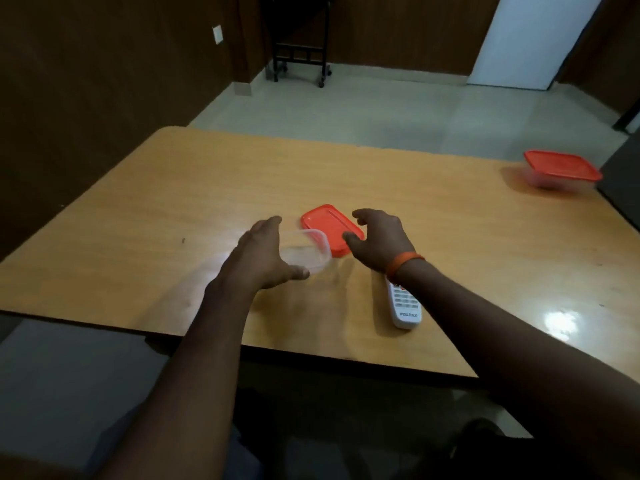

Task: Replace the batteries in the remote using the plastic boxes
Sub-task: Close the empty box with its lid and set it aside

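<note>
A clear plastic box (306, 252) without its lid sits on the wooden table (173, 202) near the middle. My left hand (263, 258) curls around its left side, thumb under the near rim. The box's orange lid (329, 226) lies flat just behind and to the right of it. My right hand (379, 240), fingers apart, hovers over the lid's right edge and holds nothing. A white remote (405, 308) lies buttons up near the front edge, partly under my right wrist. A second box with an orange lid on (561, 168) stands at the far right.
The table's front edge runs close to my body. A dark object (623, 181) meets the table's right end. Beyond the table is pale floor, a black wheeled stand (299, 60) and dark wall panels.
</note>
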